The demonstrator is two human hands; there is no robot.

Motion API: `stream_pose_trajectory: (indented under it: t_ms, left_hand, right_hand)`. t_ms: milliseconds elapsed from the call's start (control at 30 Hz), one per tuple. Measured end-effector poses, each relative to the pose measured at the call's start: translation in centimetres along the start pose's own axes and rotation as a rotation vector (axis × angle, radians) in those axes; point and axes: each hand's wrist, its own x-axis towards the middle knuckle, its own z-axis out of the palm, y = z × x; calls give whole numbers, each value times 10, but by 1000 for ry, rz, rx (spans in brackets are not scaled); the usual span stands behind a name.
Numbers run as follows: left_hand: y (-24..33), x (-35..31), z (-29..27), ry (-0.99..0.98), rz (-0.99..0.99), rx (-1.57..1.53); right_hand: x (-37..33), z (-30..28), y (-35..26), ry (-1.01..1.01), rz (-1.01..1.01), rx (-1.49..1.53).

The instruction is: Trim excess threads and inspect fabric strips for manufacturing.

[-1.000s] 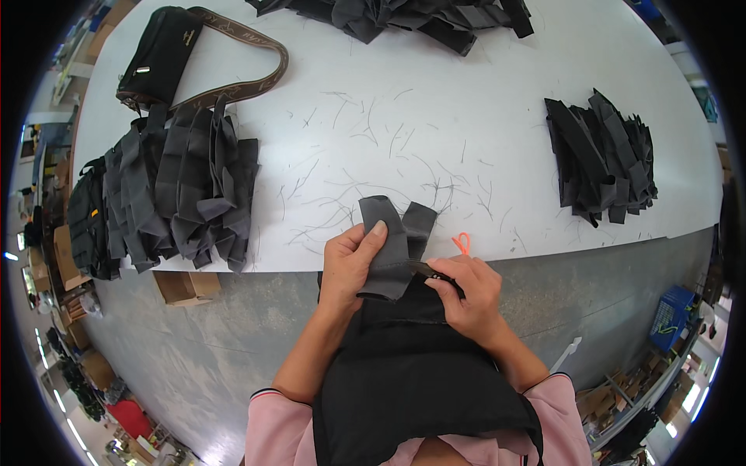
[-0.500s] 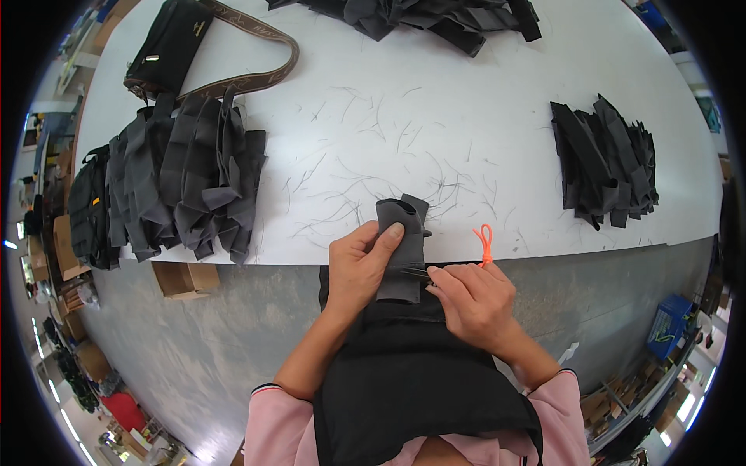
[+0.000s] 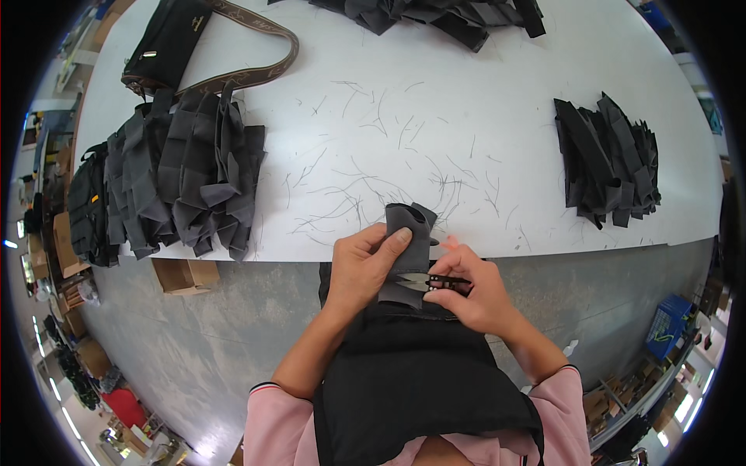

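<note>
My left hand (image 3: 359,268) pinches a folded dark grey fabric piece (image 3: 418,247), thumb on top, at the table's near edge. The fabric's upper end lies over the tabletop and its lower end hangs over my black apron (image 3: 420,380). My right hand (image 3: 483,293) is closed around black-handled thread snips (image 3: 447,283). Their two metal blades point left and lie apart across the fabric's lower part, just right of my left hand. A blurred orange cord loop (image 3: 449,242) shows above my right fingers.
Loose thread ends (image 3: 357,190) litter the white table (image 3: 497,85). Stacks of dark fabric pieces lie at left (image 3: 194,155), right (image 3: 614,167) and far side (image 3: 435,15). A black bag (image 3: 167,46) with a patterned strap stands far left. Below it, an open cardboard box (image 3: 185,276) sits on the floor.
My right hand has turned and opened the snips, so their blades and handles show more. The orange loop has swung left and down. The fabric has shifted slightly right.
</note>
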Motion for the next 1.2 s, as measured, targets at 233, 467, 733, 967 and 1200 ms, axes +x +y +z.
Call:
stream_pose_trajectory:
  t_ms: [233, 467, 733, 967, 1200]
  left_hand:
    - [-1, -2, 1, 10, 31, 6]
    - [-2, -3, 2, 8, 10, 20]
    - [-1, -4, 2, 20, 55, 14]
    - [-3, -5, 1, 5, 7, 32]
    - [-2, -4, 6, 4, 4, 28]
  right_hand:
    - [-17, 3, -3, 151, 179, 84]
    - [-11, 6, -9, 214, -238, -482]
    - [-13, 11, -5, 228, -193, -384]
    - [-12, 14, -6, 248, -269, -506]
    - [-10, 9, -9, 221, -310, -552]
